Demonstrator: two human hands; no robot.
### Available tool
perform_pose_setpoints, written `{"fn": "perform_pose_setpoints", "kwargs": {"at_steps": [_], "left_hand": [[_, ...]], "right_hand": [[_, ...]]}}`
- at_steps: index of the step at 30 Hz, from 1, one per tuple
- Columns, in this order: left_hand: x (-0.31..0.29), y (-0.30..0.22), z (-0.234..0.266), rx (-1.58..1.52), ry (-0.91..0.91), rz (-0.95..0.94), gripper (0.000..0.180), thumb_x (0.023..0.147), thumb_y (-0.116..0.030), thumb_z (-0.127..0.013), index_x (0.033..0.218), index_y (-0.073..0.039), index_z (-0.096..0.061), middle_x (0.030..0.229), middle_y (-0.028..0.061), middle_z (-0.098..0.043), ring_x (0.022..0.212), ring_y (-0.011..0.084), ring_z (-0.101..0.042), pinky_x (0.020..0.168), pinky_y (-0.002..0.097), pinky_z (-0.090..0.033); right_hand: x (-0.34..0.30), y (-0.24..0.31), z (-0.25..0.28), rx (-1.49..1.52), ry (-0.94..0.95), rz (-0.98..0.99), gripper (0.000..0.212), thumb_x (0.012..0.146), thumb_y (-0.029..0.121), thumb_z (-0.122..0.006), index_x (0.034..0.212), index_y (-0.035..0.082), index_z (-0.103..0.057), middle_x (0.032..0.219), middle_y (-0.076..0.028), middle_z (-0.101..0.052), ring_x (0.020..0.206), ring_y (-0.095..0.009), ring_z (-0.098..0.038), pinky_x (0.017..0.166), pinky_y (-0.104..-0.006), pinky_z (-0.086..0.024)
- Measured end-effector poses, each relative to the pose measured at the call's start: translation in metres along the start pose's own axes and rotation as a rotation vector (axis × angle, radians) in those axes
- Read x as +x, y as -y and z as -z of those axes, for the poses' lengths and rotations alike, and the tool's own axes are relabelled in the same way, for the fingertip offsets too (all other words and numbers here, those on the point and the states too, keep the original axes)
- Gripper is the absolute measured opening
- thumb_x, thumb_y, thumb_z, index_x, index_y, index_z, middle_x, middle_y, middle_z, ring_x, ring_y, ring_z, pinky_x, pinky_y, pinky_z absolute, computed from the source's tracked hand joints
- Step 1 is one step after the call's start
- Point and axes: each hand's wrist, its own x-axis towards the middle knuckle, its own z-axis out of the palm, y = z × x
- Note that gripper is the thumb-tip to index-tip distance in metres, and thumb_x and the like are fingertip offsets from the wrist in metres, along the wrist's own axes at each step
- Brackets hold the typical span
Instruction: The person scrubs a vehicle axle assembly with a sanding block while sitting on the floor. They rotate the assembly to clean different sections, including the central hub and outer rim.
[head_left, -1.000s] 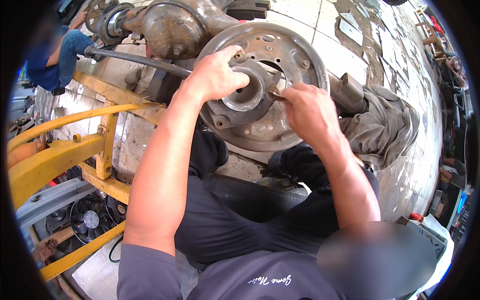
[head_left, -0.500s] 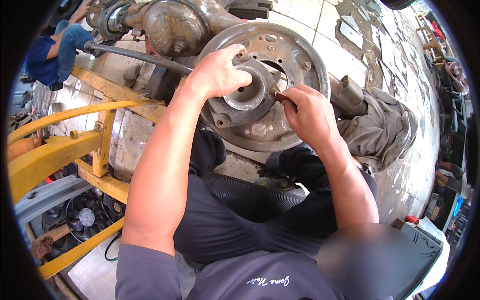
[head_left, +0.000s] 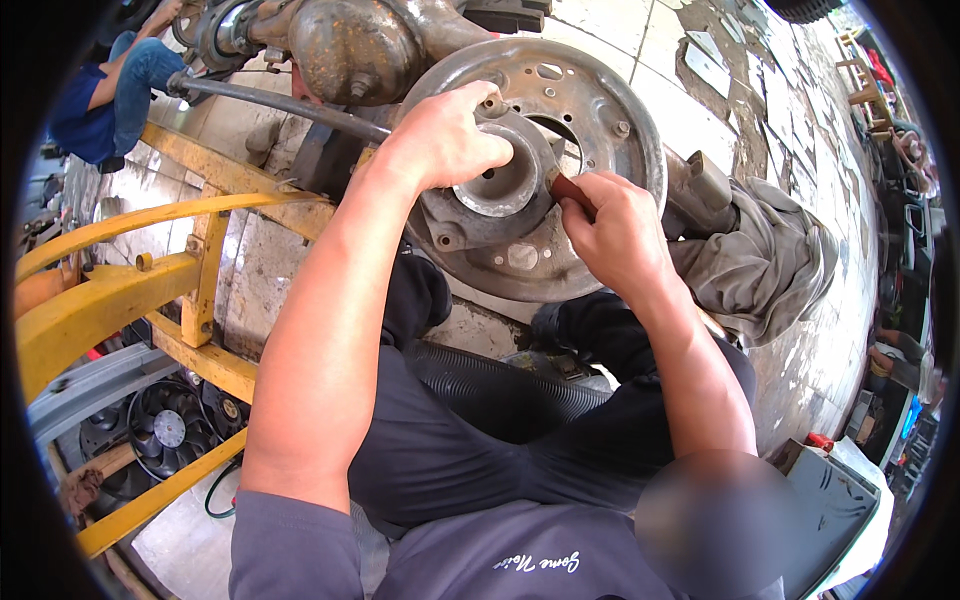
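Observation:
A round, rusty-brown metal backing plate (head_left: 625, 185) with holes stands in front of me. Against its face sits a grey metal flange with a round collar (head_left: 497, 203) and bolt ears. My left hand (head_left: 455, 140) grips the flange's upper left edge, fingers behind it and thumb on the collar's rim. Pinched in my right hand (head_left: 615, 225) is a small flat reddish-brown piece (head_left: 572, 190), its pale end touching the collar's right side; its exact kind is hard to make out. From the flange's left side a long steel shaft (head_left: 285, 105) runs off to the upper left.
A rusty axle housing (head_left: 355, 50) lies behind the plate. Yellow metal frame bars (head_left: 110, 305) stand at left, above a black fan (head_left: 170, 430). A grey cloth (head_left: 765, 250) drapes over the axle end at right. Another person (head_left: 130, 90) crouches at the far left.
My right hand has shifted slightly, and more of the reddish-brown piece shows against the collar. My left hand keeps its grip on the flange. The whole view has moved a little.

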Motion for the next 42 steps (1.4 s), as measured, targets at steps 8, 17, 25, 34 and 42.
{"fn": "perform_pose_setpoints", "kwargs": {"at_steps": [8,17,25,34,42], "left_hand": [[-0.002,-0.004,0.001,0.0,0.013,0.017,0.069,0.075,-0.022,-0.07,0.139,-0.003,-0.057,0.112,0.0203,-0.071,0.099,0.0241,-0.066,0.094,0.0334,-0.051],[-0.003,-0.008,0.004,-0.007,0.034,0.032,0.07,0.075,-0.022,-0.069,0.141,-0.002,-0.056,0.123,0.021,-0.068,0.111,0.0251,-0.065,0.099,0.0336,-0.049],[-0.001,-0.004,0.003,0.013,0.029,0.01,0.075,0.075,-0.022,-0.068,0.144,0.0,-0.053,0.129,0.0226,-0.066,0.118,0.027,-0.063,0.103,0.0338,-0.047],[-0.005,-0.01,0.007,0.021,0.05,0.036,0.077,0.076,-0.023,-0.068,0.146,0.002,-0.051,0.143,0.0242,-0.059,0.132,0.0282,-0.057,0.111,0.034,-0.042],[-0.001,-0.006,0.007,0.01,0.086,0.047,0.075,0.076,-0.022,-0.068,0.145,0.002,-0.052,0.142,0.0215,-0.06,0.132,0.0285,-0.057,0.111,0.0337,-0.042]], "right_hand": [[0.006,0.009,0.005,-0.006,0.074,-0.148,0.02,0.085,0.012,-0.064,0.096,-0.003,-0.072,0.092,-0.026,-0.07,0.091,-0.044,-0.068,0.083,-0.0484,-0.053],[0.017,0.0,-0.001,0.313,0.022,-0.438,0.025,0.086,0.017,-0.065,0.099,-0.003,-0.073,0.08,-0.019,-0.073,0.075,-0.027,-0.072,0.074,-0.0389,-0.055],[0.015,-0.004,0.004,0.47,0.099,-0.464,0.03,0.082,0.019,-0.068,0.097,-0.006,-0.072,0.078,-0.014,-0.073,0.071,-0.017,-0.068,0.069,-0.0345,-0.054],[0.027,-0.006,0.002,0.543,-0.092,-0.493,0.023,0.082,0.014,-0.066,0.092,-0.006,-0.071,0.074,-0.014,-0.072,0.064,-0.018,-0.068,0.061,-0.0331,-0.052],[0.027,0.001,0.008,0.468,0.154,-0.542,0.02,0.083,0.012,-0.065,0.091,-0.005,-0.072,0.072,-0.014,-0.071,0.069,-0.018,-0.069,0.068,-0.0324,-0.054]]}}
